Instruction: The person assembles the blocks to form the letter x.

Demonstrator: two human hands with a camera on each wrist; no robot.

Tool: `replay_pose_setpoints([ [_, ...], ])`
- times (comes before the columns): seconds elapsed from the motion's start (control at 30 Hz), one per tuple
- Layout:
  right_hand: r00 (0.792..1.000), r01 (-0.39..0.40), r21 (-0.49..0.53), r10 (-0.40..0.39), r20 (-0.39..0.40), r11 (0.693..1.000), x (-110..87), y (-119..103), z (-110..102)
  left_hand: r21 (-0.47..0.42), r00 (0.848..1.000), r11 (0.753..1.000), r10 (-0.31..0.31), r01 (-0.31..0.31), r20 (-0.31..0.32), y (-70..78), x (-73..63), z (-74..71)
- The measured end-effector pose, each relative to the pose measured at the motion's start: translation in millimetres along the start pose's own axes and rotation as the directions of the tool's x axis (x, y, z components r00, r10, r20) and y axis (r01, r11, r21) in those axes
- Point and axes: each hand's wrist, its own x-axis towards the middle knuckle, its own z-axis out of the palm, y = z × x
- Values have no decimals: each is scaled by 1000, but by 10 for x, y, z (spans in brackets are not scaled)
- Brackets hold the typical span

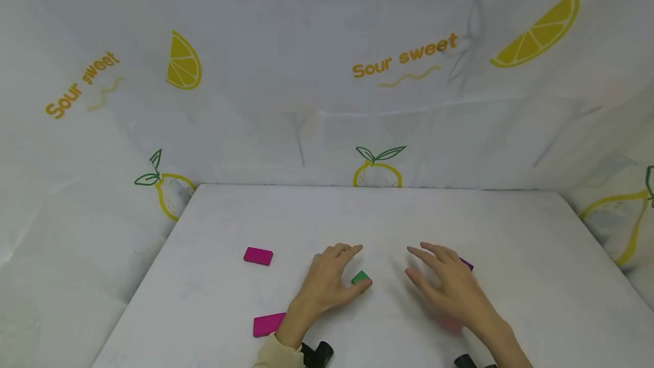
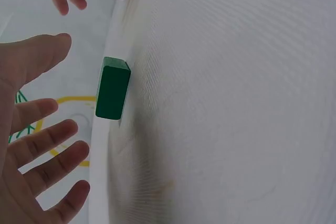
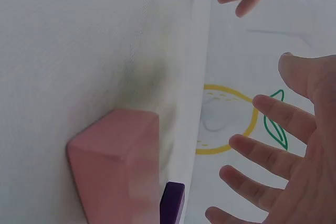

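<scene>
My left hand (image 1: 327, 281) is spread beside a small green block (image 1: 360, 277), which shows between thumb and forefinger. In the left wrist view the green block (image 2: 113, 89) sits on the white tabletop, apart from the straight fingers. My right hand (image 1: 455, 287) hovers farther right, fingers extended and holding nothing. Below it lies a pink block (image 3: 118, 163), mostly hidden by the hand in the head view. Just past the right hand's knuckles, a purple block (image 1: 467, 264) peeks out; its end also shows in the right wrist view.
Two magenta blocks lie on the left: a farther block (image 1: 258, 256) and a nearer block (image 1: 268, 325), partly covered by the left wrist. The white tabletop (image 1: 204, 283) meets a lemon-printed cloth (image 1: 265, 129) at its back and sides.
</scene>
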Motion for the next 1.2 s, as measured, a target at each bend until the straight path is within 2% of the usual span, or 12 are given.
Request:
replay_pose_setpoints([
  [0.1, 1000, -10, 37, 9, 23, 999, -49, 36, -48, -32, 998, 999, 35, -34, 44, -30, 3, 12],
  [0.27, 1000, -5, 72, 3, 29, 997, -156, 92, -126, -102, 990, 994, 41, -27, 137, -68, 7, 23],
  [0.43, 997, 73, 82, -74, 9, 994, -279, 239, -153, -145, 978, 989, 57, -28, 201, -89, 15, 30],
  [0.53, 990, 139, 79, -140, 13, 987, -351, 351, -148, -148, 974, 988, 83, -52, 209, -104, 12, 39],
  [0.7, 972, 182, 99, -194, 130, 978, -455, 497, -147, -138, 973, 988, 102, -73, 209, -130, 17, 60],
  [0.87, 942, 191, 145, -223, 252, 971, -502, 594, -140, -147, 971, 987, 103, -72, 217, -152, 20, 75],
  [1.2, 912, 163, 168, -214, 351, 972, -509, 651, -161, -229, 973, 972, 107, -58, 205, -214, 3, 118],
])
